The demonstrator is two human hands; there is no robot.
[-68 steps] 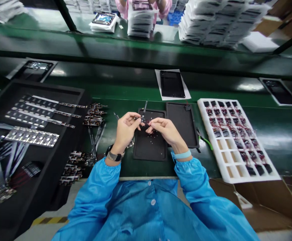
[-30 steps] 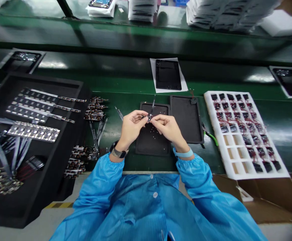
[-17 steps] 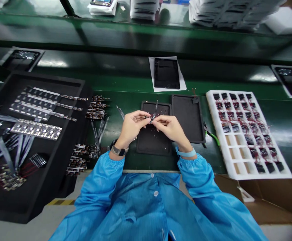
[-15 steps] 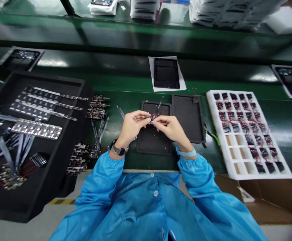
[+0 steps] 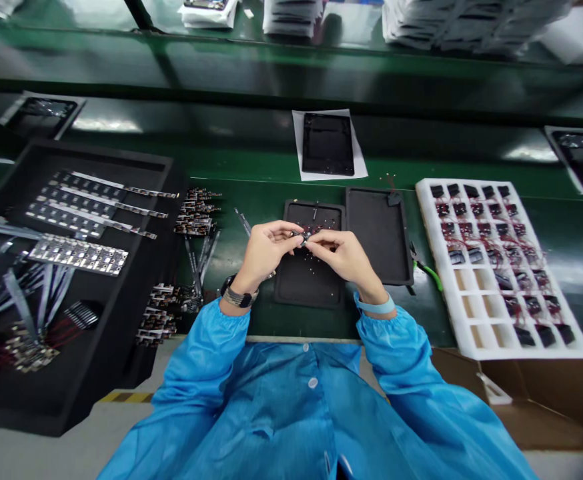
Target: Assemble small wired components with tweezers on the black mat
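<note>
Both hands meet over the left black tray. My left hand pinches a small dark electronic part between thumb and fingers. From the other side, my right hand grips the same part with thumb and forefinger; its exact kind is too small to tell. Tiny red and light bits lie scattered in the tray beneath. A thin grey ribbon cable shows past the back of my left hand; whether it joins the held part is hidden.
A second black tray adjoins at right, beside green-handled cutters. Farther right is a white foam tray of small black wired parts. Left stand piled circuit strips and a large black bin. A dark tablet-like panel lies ahead.
My hands stay almost in place, still pinching the small part. A thin light strip that stuck up beside the fingertips now looks shorter and stands nearer the tray's far edge. The view shifted slightly.
</note>
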